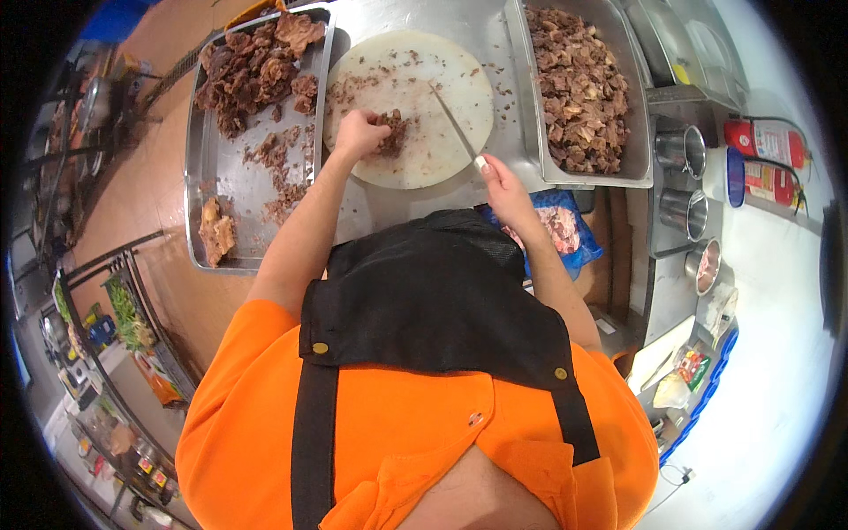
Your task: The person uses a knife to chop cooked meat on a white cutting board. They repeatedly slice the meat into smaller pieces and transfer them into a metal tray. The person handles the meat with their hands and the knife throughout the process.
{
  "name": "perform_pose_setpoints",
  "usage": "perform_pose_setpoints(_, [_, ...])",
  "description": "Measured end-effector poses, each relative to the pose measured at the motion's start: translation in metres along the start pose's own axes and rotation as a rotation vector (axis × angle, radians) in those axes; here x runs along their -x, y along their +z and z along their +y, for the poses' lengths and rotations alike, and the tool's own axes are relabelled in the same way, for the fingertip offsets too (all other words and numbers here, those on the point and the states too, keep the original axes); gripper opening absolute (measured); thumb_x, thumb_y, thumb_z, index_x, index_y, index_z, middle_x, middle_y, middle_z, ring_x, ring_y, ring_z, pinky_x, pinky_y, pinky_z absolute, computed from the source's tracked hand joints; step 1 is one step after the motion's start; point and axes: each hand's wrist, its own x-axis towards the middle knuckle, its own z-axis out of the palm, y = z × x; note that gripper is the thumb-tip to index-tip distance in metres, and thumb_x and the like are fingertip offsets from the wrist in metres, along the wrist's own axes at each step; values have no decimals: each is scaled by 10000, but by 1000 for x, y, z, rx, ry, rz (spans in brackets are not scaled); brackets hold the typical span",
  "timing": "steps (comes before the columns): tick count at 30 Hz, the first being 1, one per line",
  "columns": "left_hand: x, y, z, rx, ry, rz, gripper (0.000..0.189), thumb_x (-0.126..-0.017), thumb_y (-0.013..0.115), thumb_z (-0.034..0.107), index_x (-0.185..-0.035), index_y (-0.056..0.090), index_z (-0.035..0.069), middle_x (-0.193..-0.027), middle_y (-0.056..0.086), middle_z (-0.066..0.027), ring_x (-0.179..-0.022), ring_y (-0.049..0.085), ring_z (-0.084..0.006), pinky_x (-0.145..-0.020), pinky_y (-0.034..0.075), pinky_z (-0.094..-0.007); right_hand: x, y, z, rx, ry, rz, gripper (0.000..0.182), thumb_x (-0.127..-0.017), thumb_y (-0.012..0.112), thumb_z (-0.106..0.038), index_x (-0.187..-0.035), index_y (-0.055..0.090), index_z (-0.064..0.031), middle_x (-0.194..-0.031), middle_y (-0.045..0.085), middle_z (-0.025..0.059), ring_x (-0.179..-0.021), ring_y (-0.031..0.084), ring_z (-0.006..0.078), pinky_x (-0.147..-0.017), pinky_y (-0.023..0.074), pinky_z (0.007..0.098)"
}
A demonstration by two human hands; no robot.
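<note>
On a round white cutting board [437,73] lie scattered crumbs of brown meat. My left hand [361,134] has its fingers closed on a small pile of cooked meat [396,132] at the board's left-centre. The white handle of a long knife [456,124] is in my right hand [507,189], at the board's right edge; its blade slants up and left over the board, tip pointing away from me. To the left, a shallow steel tray [248,248] holds large chunks of cooked meat [255,66] and loose scraps. A deep steel pan [535,112] on the right is filled with cut meat pieces [583,93].
Below the counter's front edge, a blue bag [586,252] holds pale pink meat. Steel containers [686,152] stand at the right, near two red fire extinguishers [768,142]. A rack with green vegetables [129,311] is at the lower left.
</note>
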Motion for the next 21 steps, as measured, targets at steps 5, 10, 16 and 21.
perform_pose_setpoints(5, [-10, 30, -20, 497, -70, 203, 359, -855, 740, 132, -1055, 647, -150, -874, 744, -157, -698, 776, -232, -554, 599, -361, 4, 17, -76, 67, 175, -225, 517, -1121, 438, -428, -1432, 560, -34, -1193, 720, 230, -1124, 700, 307, -968, 528, 407])
perform_pose_setpoints(10, [3, 27, -9, 363, -10, 267, 330, -865, 701, 143, -1135, 658, -43, -800, 720, -136, -607, 722, -198, -518, 582, -363, -3, 37, -49, 257, 27, -210, 494, -1122, 404, -404, -1425, 545, -41, -1132, 710, 302, -1075, 695, 454, -923, 542, 499])
perform_pose_setpoints(16, [5, 18, -8, 113, 87, 259, 402, -864, 740, 189, -1202, 682, -21, -806, 710, -145, -604, 702, -202, -542, 580, -356, -34, 58, -34, 339, -108, -185, 473, -1114, 404, -369, -1414, 542, -30, -1191, 669, 337, -1121, 632, 524, -964, 510, 559])
perform_pose_setpoints(21, [5, 19, -14, -31, 137, 288, 473, -847, 740, 181, -1279, 675, -1, -824, 730, -185, -758, 731, -336, -748, 601, -421, -81, 78, -43, 233, -102, -170, 462, -1112, 424, -370, -1384, 577, -29, -1192, 682, 316, -1129, 653, 480, -969, 519, 488])
